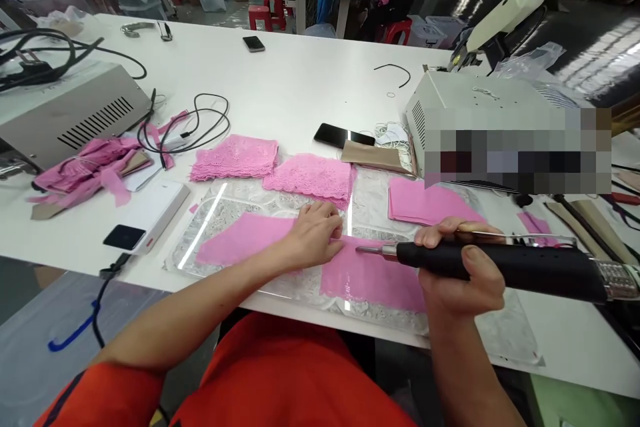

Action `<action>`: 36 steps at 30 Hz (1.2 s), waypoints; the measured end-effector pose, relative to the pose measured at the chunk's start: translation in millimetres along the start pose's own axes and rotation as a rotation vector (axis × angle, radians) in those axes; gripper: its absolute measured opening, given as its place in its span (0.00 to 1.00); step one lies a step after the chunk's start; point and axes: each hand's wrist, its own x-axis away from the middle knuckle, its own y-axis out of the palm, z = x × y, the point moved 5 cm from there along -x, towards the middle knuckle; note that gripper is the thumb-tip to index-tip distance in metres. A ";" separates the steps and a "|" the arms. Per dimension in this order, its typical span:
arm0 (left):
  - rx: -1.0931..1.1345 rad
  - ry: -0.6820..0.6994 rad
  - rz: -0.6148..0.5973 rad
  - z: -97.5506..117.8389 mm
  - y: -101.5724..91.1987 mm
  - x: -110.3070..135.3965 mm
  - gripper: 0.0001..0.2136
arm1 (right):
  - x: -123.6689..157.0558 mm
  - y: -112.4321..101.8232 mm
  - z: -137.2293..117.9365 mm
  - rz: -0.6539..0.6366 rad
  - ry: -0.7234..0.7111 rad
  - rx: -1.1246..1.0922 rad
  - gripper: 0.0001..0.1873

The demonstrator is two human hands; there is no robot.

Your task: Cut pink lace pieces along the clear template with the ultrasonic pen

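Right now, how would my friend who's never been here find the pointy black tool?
Start at the big white table, looking along its near side for the right hand. It holds a thick black tool. Unlike the flat pink cloth pieces near it, this is long and round, with a thin metal tip pointing toward the left hand.
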 end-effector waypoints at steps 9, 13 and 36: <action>-0.139 0.118 0.289 5.5 -10.0 40.9 0.07 | 0.3 -2.8 0.9 0.005 0.042 -0.060 0.09; -0.149 0.239 0.299 18.7 1.3 62.4 0.09 | -0.4 7.9 -2.4 -0.023 0.004 -0.046 0.09; -0.171 0.255 0.289 18.2 20.9 63.0 0.16 | -13.2 -8.3 -9.7 0.029 -0.041 0.049 0.08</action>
